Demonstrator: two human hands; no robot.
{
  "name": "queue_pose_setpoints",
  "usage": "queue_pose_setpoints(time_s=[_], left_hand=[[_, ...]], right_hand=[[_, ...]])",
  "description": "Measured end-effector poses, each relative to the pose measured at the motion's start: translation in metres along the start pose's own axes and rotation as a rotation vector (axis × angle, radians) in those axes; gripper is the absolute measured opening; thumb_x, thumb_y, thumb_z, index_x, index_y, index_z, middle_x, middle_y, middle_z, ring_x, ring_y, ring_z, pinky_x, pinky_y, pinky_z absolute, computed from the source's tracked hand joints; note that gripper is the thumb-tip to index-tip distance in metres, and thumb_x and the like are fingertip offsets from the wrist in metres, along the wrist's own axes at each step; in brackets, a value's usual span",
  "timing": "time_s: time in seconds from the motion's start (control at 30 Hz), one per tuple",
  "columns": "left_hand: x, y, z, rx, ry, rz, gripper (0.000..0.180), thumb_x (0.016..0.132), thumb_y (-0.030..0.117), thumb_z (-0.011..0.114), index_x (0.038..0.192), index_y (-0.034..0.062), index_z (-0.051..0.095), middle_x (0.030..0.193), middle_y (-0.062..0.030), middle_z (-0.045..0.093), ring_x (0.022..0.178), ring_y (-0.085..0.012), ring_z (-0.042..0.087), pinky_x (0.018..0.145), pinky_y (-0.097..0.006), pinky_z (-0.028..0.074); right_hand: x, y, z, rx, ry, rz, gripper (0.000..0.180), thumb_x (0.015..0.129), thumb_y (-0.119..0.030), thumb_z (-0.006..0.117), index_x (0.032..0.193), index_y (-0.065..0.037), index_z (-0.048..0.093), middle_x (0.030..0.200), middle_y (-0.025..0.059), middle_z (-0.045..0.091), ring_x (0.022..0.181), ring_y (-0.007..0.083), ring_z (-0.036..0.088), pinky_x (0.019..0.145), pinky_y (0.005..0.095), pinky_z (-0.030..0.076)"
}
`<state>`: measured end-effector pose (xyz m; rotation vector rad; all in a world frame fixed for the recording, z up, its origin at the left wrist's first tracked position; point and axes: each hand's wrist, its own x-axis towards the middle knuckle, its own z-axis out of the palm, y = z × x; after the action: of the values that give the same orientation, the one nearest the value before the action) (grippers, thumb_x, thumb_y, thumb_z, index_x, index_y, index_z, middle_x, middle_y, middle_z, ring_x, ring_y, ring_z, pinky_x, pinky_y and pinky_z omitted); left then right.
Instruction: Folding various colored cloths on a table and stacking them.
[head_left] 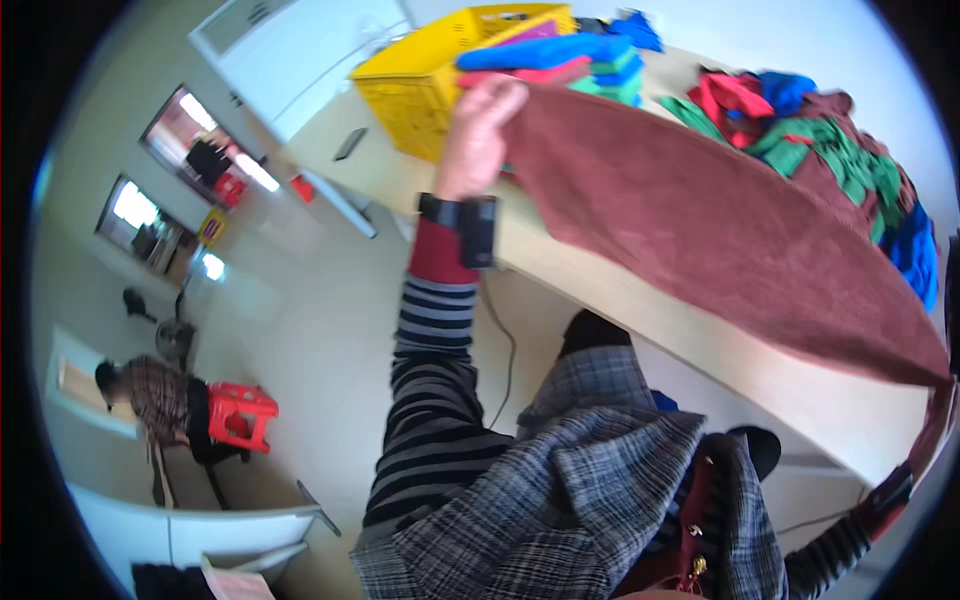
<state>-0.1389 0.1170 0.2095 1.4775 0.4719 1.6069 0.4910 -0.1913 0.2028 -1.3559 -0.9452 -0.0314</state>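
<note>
A long brown towel (720, 220) is stretched slantwise above the table (620, 280). My left hand (483, 130) is closed on its far left corner, fingers pinched on the edge beside a yellow crate. At the right rim of the picture my right hand (938, 415) grips the other end; it shows only in part, and its fingers are mostly hidden. Behind the towel lies a loose heap of crumpled cloths (820, 140) in red, green, blue and brown. Folded cloths in blue, red and green (550, 52) are stacked against the crate.
The yellow crate (405, 95) stands on the table's far left part, near a dark phone (350, 144). A cable (510, 345) runs down below the table. To the left, a person (160, 400) sits by a red stool (243, 415), near a fan (175, 340).
</note>
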Motion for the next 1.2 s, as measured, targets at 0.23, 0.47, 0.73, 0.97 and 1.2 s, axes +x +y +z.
queue_pose_setpoints(time_s=[0.23, 0.47, 0.73, 0.97, 1.2], left_hand=[[0.004, -0.020, 0.026, -0.137, -0.007, -0.082, 0.012, 0.096, 0.014, 0.066, 0.106, 0.0076, 0.067, 0.104, 0.0011, 0.067, 0.096, -0.0099, 0.062, 0.091, -0.027, 0.048], [-0.005, -0.102, 0.032, 0.065, -0.007, -0.329, 0.011, 0.094, 0.014, 0.069, 0.100, 0.0052, 0.068, 0.096, 0.0024, 0.066, 0.090, -0.0069, 0.058, 0.085, -0.023, 0.045], [-0.006, -0.157, 0.051, 0.315, 0.074, -0.390, 0.014, 0.092, 0.014, 0.072, 0.097, 0.0017, 0.069, 0.090, 0.0032, 0.065, 0.082, -0.0054, 0.055, 0.077, -0.022, 0.042], [-0.030, -0.134, 0.108, 0.191, -0.021, -0.428, 0.015, 0.092, 0.015, 0.072, 0.099, 0.0019, 0.070, 0.088, 0.0037, 0.065, 0.078, -0.0045, 0.055, 0.071, -0.022, 0.043], [-0.109, -0.103, 0.227, 0.154, -0.277, -0.493, 0.011, 0.095, 0.015, 0.069, 0.095, 0.0038, 0.068, 0.083, 0.0046, 0.063, 0.069, -0.0020, 0.053, 0.060, -0.020, 0.043]], right_hand=[[0.029, 0.044, -0.070, 0.110, -0.111, 0.072, 0.039, 0.103, -0.034, 0.055, 0.127, -0.004, 0.063, 0.113, 0.0015, 0.066, 0.097, 0.0089, 0.059, 0.085, 0.0239, 0.043], [0.030, 0.123, -0.051, -0.203, -0.156, 0.192, 0.038, 0.100, -0.033, 0.058, 0.126, -0.007, 0.066, 0.110, -0.0012, 0.067, 0.091, 0.0078, 0.057, 0.077, 0.0243, 0.043], [0.005, 0.132, 0.010, -0.158, -0.234, 0.343, 0.029, 0.096, -0.028, 0.063, 0.115, -0.006, 0.069, 0.089, -0.0028, 0.065, 0.072, 0.0060, 0.056, 0.061, 0.0227, 0.044], [-0.043, 0.077, 0.083, -0.111, -0.400, 0.432, 0.024, 0.097, -0.027, 0.062, 0.109, -0.008, 0.068, 0.088, -0.0031, 0.065, 0.076, 0.0056, 0.059, 0.065, 0.0216, 0.046], [-0.112, 0.046, 0.161, 0.164, -0.504, 0.338, 0.014, 0.098, -0.016, 0.062, 0.103, -0.004, 0.068, 0.087, -0.0002, 0.066, 0.078, 0.0071, 0.061, 0.067, 0.0230, 0.049]])
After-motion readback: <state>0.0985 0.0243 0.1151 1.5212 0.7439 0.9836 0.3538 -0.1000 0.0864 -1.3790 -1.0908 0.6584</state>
